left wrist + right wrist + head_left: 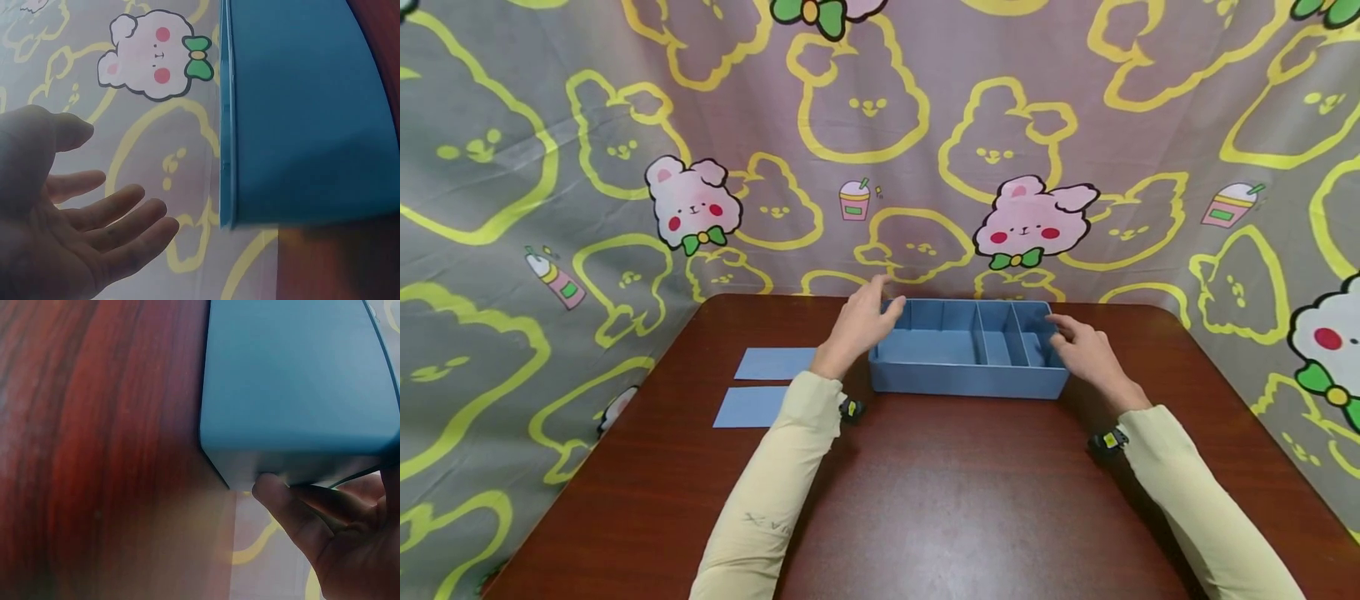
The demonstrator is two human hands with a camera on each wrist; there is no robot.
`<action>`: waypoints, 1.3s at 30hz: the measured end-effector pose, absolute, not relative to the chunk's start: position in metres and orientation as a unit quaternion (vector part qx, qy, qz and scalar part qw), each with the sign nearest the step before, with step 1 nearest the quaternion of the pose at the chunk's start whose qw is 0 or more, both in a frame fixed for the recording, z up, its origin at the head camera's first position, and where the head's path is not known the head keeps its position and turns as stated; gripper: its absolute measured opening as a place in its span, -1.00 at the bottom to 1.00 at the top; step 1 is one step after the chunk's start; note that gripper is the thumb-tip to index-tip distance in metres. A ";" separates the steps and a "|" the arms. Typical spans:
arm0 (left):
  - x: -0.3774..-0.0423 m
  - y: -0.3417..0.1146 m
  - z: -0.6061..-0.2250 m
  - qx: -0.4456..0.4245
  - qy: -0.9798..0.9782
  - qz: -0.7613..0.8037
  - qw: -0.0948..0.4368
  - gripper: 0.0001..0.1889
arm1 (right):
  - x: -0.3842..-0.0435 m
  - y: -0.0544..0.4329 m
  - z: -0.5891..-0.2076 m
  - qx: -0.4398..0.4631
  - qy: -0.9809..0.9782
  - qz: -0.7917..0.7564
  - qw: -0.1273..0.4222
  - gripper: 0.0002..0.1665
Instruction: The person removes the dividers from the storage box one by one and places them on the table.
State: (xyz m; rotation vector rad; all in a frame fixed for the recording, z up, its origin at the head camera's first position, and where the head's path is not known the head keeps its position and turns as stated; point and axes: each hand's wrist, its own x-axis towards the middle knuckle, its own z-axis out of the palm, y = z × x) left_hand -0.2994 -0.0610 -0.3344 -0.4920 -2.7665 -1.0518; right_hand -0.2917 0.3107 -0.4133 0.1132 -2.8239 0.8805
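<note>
A blue open-topped organizer box (970, 380) with upright dividers lies on the table. Its right part has two narrow compartments beside a wider one. My left hand (861, 321) hovers at the box's left end, thumb and fingers spread. In the left wrist view that hand (94, 231) shows its palm, apart from the box's blue long wall (306, 112), with nothing in it. At the right end is my right hand (1086, 350), fingers loosely bent near the rim. In the right wrist view its thumb (272, 487) is right at the end wall; the other fingers are partly hidden.
Two flat blue rectangular panels (752, 407) lie on the brown table (955, 500) left of the box, partly covered by my left arm. A patterned curtain (925, 125) hangs behind the table and along both sides.
</note>
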 end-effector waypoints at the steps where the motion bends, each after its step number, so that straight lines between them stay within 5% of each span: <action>1: -0.300 -0.059 -0.336 -0.163 -0.919 -0.352 0.071 -0.44 | -0.291 0.310 -0.413 0.038 -0.950 0.296 0.090 -0.44; 18: -0.306 -0.015 -0.345 -0.139 -0.904 -0.396 0.077 -0.46 | -0.290 0.309 -0.413 0.039 -0.950 0.297 0.088 -0.44; 39: -0.314 0.033 -0.363 -0.115 -0.896 -0.429 0.017 -0.45 | -0.291 0.309 -0.414 0.034 -0.949 0.302 0.086 -0.43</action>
